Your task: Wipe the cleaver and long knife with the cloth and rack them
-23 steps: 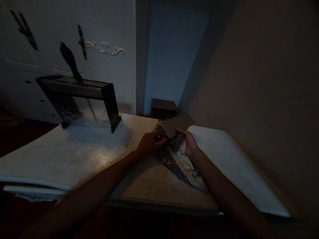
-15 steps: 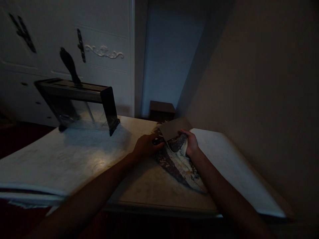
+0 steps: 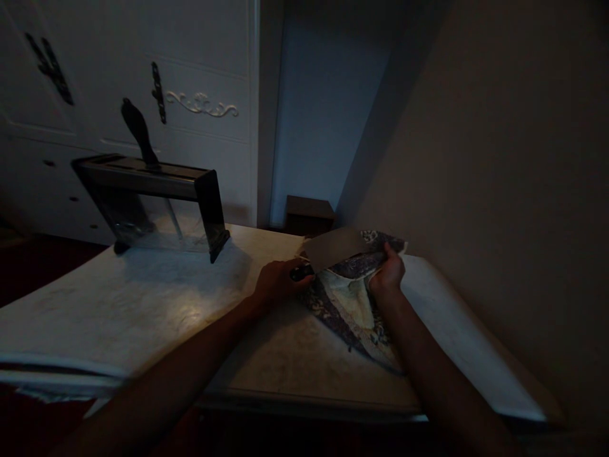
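Observation:
My left hand [image 3: 280, 279] is closed around the black handle of a cleaver, at the middle of the table. The cleaver's broad grey blade [image 3: 333, 249] points right and slightly away from me. A dark patterned cloth [image 3: 349, 301] with a pale underside lies bunched below and behind the blade. My right hand [image 3: 389, 270] pinches a raised fold of this cloth just past the blade's right end. Part of the cloth drapes along the blade's lower edge, and its lower end rests on the tabletop.
A knife block [image 3: 150, 203] with a clear front stands at the table's back left, a black handle [image 3: 137, 130] sticking up from it. Beneath everything is the pale tabletop [image 3: 118, 304]. White cabinets [image 3: 204, 51] rise behind, and a wall [image 3: 499, 158] borders the right.
My right hand has moved to the right, drawing the cloth's fold out past the blade's end. My left hand keeps the cleaver in nearly the same place.

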`<control>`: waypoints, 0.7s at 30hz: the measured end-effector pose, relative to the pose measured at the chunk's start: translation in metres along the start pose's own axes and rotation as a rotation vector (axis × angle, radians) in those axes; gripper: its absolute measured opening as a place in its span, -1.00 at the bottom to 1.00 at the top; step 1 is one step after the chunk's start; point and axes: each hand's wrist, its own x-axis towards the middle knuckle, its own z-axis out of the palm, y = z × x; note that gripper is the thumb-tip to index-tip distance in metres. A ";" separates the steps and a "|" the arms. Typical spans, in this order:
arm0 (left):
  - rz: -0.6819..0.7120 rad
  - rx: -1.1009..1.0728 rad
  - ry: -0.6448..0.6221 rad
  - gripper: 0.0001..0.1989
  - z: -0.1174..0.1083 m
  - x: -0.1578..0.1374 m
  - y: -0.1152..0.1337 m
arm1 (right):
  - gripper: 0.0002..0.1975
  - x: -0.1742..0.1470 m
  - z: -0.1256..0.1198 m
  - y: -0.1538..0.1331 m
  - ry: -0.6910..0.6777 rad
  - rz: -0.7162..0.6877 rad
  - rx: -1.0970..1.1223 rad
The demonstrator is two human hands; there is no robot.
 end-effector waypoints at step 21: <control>0.103 0.213 -0.014 -0.68 0.005 -0.007 0.009 | -0.44 -0.031 -0.005 0.024 -0.762 -0.967 -1.292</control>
